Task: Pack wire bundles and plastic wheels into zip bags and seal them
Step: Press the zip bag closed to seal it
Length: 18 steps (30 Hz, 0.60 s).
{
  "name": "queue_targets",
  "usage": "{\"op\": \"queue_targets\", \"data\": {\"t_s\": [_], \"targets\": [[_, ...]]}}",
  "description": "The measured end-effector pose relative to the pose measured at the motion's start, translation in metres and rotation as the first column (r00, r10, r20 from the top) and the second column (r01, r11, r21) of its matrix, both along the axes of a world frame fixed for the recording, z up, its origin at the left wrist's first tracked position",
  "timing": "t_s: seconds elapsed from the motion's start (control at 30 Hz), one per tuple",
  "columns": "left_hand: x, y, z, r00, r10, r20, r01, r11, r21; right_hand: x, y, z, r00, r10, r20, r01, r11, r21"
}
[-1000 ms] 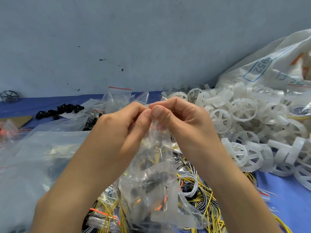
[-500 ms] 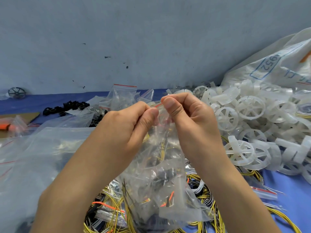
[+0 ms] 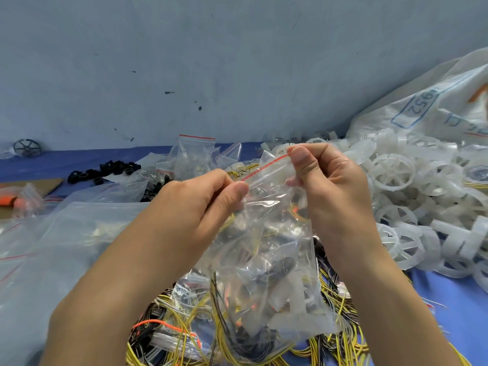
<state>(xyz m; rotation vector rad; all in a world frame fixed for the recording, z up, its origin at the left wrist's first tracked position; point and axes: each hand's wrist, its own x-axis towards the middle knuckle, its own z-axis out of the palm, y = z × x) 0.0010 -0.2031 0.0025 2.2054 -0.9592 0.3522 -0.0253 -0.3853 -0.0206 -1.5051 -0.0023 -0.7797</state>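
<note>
I hold a clear zip bag point(image 3: 266, 260) upright in front of me; it contains wires, black parts and a white plastic wheel. My left hand point(image 3: 200, 204) pinches the left end of its red-lined zip strip. The strip's right end is pinched by my right hand point(image 3: 327, 186), which sits higher, so the strip slants up to the right. Under the bag lies a heap of yellow and black wire bundles point(image 3: 184, 334). A pile of white plastic wheels point(image 3: 412, 196) fills the right side of the table.
Large clear bags point(image 3: 52, 247) cover the left of the blue table. Small zip bags point(image 3: 192, 154) and black rings point(image 3: 105, 170) lie behind my hands. A white woven sack point(image 3: 435, 107) leans at the right. The grey wall stands close behind, with a dark wheel point(image 3: 26, 147) at its foot.
My hands, first pinching together at the bag's top, have moved apart along the zip strip. The right hand went right and up, exposing the red line between them.
</note>
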Motion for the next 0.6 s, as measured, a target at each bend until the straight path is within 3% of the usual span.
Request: {"op": "queue_targets", "data": {"t_s": [0.27,0.6], "targets": [[0.001,0.004,0.000,0.998,-0.013,0.063,0.012,1.000,0.002,0.001,-0.022,0.001,0.993,-0.106,0.052,0.105,0.994,0.031],[-0.005,0.022,0.015,0.955,0.002,0.295,-0.015,0.999,0.041,-0.030,-0.032,0.030,0.970,-0.194,0.149,0.184,0.980,0.080]]}}
